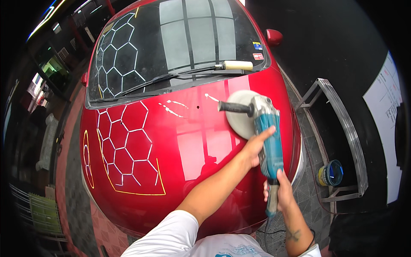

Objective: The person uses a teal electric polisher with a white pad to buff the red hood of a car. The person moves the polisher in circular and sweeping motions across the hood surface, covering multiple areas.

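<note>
A teal and silver car polisher [269, 141] with a round pale pad [237, 120] is over the right side of a glossy red car hood [201, 145]. The pad looks smeared by motion. My left hand [256, 147] grips the polisher's body from the left, behind its head. Around the rear handle, my right hand [283, 192] is closed. A black side handle [233, 106] sticks out to the left with no hand on it. White streaks of polish [174, 110] lie on the upper hood, left of the pad.
A pale yellow bottle [238, 65] lies at the windshield base beside the wiper [171, 76]. To the right stand a grey metal frame [353, 137] and a blue and yellow bucket [329, 173]. The power cord [269, 225] hangs near my right arm. Hexagonal lights reflect on the hood.
</note>
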The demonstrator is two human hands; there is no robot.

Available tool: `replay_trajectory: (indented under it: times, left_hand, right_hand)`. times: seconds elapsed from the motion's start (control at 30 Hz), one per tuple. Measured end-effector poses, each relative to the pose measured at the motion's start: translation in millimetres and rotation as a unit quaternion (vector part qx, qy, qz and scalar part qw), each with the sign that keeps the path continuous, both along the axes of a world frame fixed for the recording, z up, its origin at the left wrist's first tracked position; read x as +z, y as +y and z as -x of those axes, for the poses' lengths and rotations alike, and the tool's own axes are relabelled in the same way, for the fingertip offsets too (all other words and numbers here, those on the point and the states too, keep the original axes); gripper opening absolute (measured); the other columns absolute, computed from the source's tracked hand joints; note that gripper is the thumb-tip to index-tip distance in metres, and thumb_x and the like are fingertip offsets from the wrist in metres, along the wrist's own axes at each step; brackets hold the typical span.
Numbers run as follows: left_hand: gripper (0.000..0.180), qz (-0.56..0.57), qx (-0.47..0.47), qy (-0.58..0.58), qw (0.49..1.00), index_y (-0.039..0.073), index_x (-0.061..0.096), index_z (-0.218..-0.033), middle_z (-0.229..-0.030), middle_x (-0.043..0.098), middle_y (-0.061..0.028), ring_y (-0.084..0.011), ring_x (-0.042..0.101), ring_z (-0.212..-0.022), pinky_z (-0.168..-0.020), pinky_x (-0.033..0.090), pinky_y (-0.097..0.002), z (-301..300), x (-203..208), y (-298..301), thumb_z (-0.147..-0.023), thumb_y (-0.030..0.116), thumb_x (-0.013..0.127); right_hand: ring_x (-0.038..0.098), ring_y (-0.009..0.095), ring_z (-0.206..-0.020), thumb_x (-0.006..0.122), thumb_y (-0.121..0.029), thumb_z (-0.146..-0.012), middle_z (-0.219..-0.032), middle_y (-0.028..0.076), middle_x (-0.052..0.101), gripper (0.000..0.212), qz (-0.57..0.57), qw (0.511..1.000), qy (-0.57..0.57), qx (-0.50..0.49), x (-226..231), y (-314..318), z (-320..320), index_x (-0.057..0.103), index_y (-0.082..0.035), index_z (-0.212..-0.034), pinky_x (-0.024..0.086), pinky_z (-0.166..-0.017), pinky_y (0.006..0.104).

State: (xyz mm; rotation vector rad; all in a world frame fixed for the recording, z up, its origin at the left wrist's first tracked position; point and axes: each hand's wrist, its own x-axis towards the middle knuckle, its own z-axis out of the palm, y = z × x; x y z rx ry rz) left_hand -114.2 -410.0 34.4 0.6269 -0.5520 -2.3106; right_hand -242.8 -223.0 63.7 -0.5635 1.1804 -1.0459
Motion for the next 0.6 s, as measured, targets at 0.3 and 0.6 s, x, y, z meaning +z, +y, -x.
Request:
replay_trajectory:
  times: [0.3,0.6]
  left_hand:
    - [0.067,0.007,0.121,0.047,0.992,0.007,0.07,-0.136,-0.118,0.08,-0.0157,-0.0321,0.08,-0.105,-0.099,0.067,-0.0568,-101,11,-62,-0.099,0.061,0.087]
    - [0.088,0.075,0.202,0.159,0.963,0.003,0.058,-0.158,-0.135,0.072,-0.0218,-0.0413,0.075,-0.126,-0.112,0.062,-0.0653,-257,-31,2,-0.106,0.073,0.069]
  right_hand:
    - [0.061,0.016,-0.06,0.049,-0.061,-0.12,-0.084,0.006,0.064,0.055,-0.003,0.99,0.092,0.103,41,-91,-75,0.047,-0.019,-0.155,0.054,-0.054,0.0343]
    - [0.071,0.027,-0.08,0.05,-0.06,-0.12,-0.103,0.02,0.071,0.087,0.143,0.934,0.242,0.223,14,-64,-191,0.018,-0.008,-0.182,0.061,-0.078,0.0445]
